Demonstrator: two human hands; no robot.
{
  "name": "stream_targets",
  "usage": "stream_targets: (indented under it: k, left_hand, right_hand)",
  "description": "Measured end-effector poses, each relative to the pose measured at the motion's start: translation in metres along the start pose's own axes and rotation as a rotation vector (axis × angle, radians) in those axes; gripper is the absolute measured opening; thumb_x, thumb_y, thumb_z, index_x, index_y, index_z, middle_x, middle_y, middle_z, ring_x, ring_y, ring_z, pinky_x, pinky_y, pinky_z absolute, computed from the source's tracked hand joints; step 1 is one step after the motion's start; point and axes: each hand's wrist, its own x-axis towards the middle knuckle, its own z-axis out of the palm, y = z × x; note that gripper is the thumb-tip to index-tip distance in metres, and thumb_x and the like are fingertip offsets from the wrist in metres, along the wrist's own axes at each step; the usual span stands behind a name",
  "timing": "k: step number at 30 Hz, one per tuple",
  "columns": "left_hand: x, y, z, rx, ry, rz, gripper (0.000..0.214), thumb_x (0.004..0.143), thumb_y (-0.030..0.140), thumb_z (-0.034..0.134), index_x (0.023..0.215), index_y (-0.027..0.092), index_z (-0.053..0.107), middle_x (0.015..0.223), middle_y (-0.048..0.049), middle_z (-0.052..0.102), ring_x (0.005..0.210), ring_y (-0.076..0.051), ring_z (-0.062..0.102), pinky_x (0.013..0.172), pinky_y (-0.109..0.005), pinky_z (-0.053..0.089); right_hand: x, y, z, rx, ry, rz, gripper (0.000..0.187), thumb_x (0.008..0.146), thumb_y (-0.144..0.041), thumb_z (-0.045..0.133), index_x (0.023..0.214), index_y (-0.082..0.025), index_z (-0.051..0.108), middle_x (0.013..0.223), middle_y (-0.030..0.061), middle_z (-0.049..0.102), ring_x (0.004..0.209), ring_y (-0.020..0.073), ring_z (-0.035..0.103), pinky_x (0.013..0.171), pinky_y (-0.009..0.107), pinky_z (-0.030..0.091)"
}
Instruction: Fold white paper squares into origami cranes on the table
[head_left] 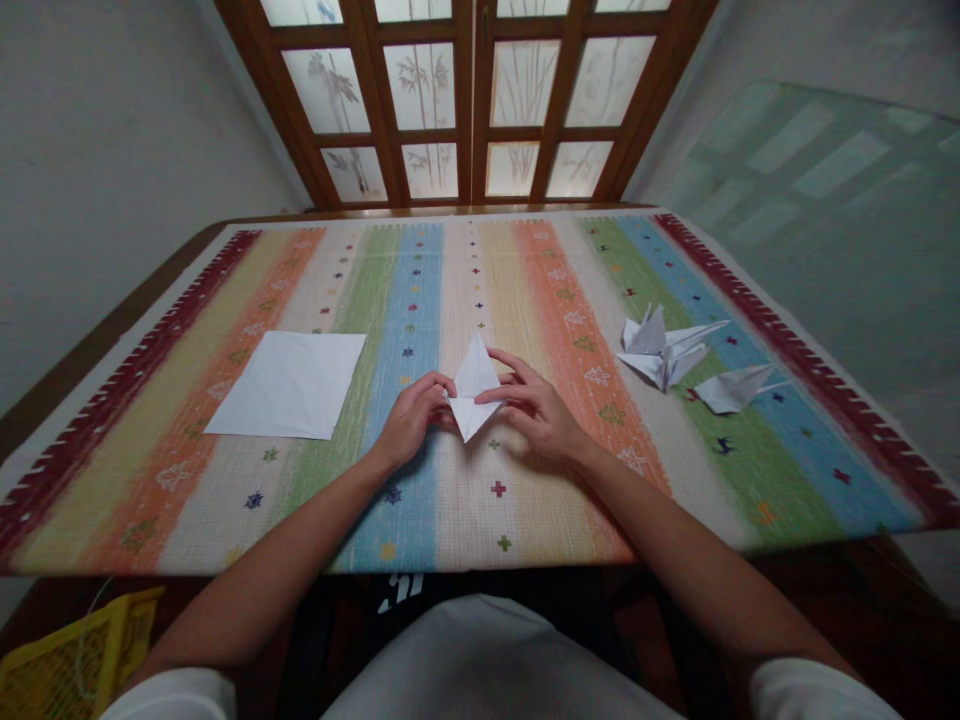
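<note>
A white, diamond-shaped folded paper (pixel 473 388) lies on the striped tablecloth (pixel 525 290) at the table's middle. My left hand (pixel 411 418) pinches its left corner with fingers curled. My right hand (pixel 534 405) presses thumb and fingers on its right side. Both hands grip the same folded paper.
A flat square white sheet (pixel 289 384) lies to the left. Two finished white paper cranes (pixel 665 350) (pixel 735 388) sit to the right. A yellow crate (pixel 71 660) is on the floor at lower left. A wooden-framed glass door (pixel 465 100) stands behind the table.
</note>
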Motion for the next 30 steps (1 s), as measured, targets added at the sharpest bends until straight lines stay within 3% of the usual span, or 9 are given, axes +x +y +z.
stream_targets:
  k: [5, 10, 15, 21, 26, 30]
  left_hand:
    - [-0.001, -0.006, -0.003, 0.132, -0.018, -0.001, 0.034, 0.081, 0.037, 0.087, 0.099, 0.020, 0.064, 0.070, 0.0045, 0.060, 0.059, -0.010, 0.058, 0.055, -0.019, 0.045]
    - [-0.002, -0.009, -0.004, 0.194, 0.006, 0.048, 0.030, 0.084, 0.036, 0.085, 0.103, 0.019, 0.069, 0.070, 0.0028, 0.062, 0.059, -0.011, 0.059, 0.056, -0.020, 0.047]
    - [-0.001, -0.006, -0.004, 0.243, 0.046, 0.089, 0.025, 0.087, 0.037, 0.080, 0.097, 0.018, 0.069, 0.078, 0.0005, 0.066, 0.061, -0.010, 0.061, 0.057, -0.020, 0.048]
    - [-0.001, -0.005, -0.004, 0.212, 0.078, 0.108, 0.027, 0.083, 0.033, 0.083, 0.099, 0.018, 0.068, 0.098, -0.0030, 0.071, 0.069, -0.010, 0.067, 0.062, -0.020, 0.053]
    - [-0.002, -0.003, -0.003, 0.212, 0.081, 0.116, 0.029, 0.084, 0.032, 0.083, 0.105, 0.019, 0.069, 0.114, -0.0050, 0.071, 0.072, -0.008, 0.068, 0.065, -0.020, 0.057]
    - [-0.002, -0.003, -0.002, 0.166, 0.093, 0.132, 0.054, 0.080, 0.028, 0.087, 0.128, 0.025, 0.062, 0.118, -0.0051, 0.070, 0.077, -0.011, 0.071, 0.071, -0.024, 0.063]
  right_hand:
    - [-0.001, -0.001, 0.003, -0.016, 0.046, 0.123, 0.020, 0.094, -0.034, 0.074, 0.110, -0.027, 0.084, 0.163, 0.0116, 0.051, 0.111, 0.0256, 0.071, 0.092, 0.045, 0.063]
    - [-0.002, 0.006, 0.011, 0.200, 0.104, 0.250, 0.045, 0.085, -0.027, 0.080, 0.129, -0.026, 0.071, 0.133, 0.0112, 0.070, 0.106, 0.0221, 0.073, 0.087, 0.037, 0.066]
    - [0.000, 0.008, 0.013, 0.365, 0.122, 0.279, 0.075, 0.079, -0.026, 0.086, 0.147, -0.032, 0.056, 0.115, 0.0062, 0.074, 0.104, 0.0218, 0.074, 0.083, 0.034, 0.066]
    - [0.002, 0.003, 0.010, 0.367, 0.122, 0.319, 0.064, 0.077, -0.030, 0.090, 0.136, -0.030, 0.066, 0.125, 0.0092, 0.072, 0.105, 0.0224, 0.073, 0.086, 0.036, 0.066]
    - [0.001, 0.002, 0.007, 0.329, 0.128, 0.303, 0.065, 0.076, -0.032, 0.092, 0.137, -0.032, 0.068, 0.134, 0.0095, 0.069, 0.103, 0.0218, 0.072, 0.076, 0.032, 0.066]
    - [0.001, 0.006, 0.007, 0.348, 0.121, 0.297, 0.062, 0.077, -0.035, 0.091, 0.135, -0.031, 0.071, 0.131, 0.0093, 0.070, 0.102, 0.0220, 0.071, 0.077, 0.034, 0.066]
